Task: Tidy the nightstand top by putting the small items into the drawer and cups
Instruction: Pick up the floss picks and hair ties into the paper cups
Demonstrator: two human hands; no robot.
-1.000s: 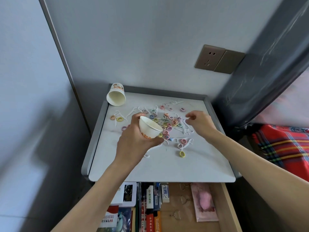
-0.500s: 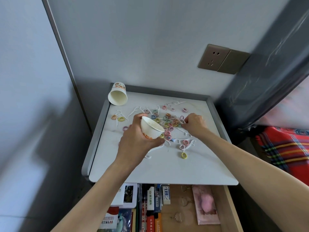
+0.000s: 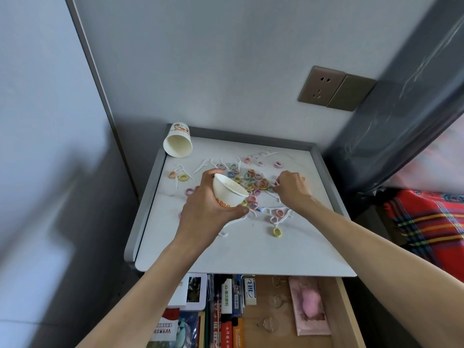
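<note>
The left hand [image 3: 208,209] is gripping a small white paper cup with orange lettering [image 3: 227,194], fingers wrapped round its far side and thumb pressing its near side. The cup is tilting, its open mouth facing right towards the right hand, and it is hanging just above the white marble-look desk with a grey raised rim [image 3: 238,252].

The right hand [image 3: 292,190] is reaching down onto a scattered heap of small pastel elastic hair ties [image 3: 256,183] at the middle of the desk. Its fingers are curling together with the tips buried at the right edge of the heap; whether they are pinching a tie cannot be told.

Thin white plastic floss picks [image 3: 204,167] are lying among and around the ties. A single yellow hair tie [image 3: 276,232] is sitting apart, nearer the front edge. A second white paper cup with a cartoon print [image 3: 177,144] is lying on its side in the back left corner, mouth towards the camera.

Below the front edge, a light wooden drawer [image 3: 347,312] is standing open, holding upright booklets and boxes [image 3: 227,305] on the left and a flat pink packet [image 3: 310,305] on the right.
</note>
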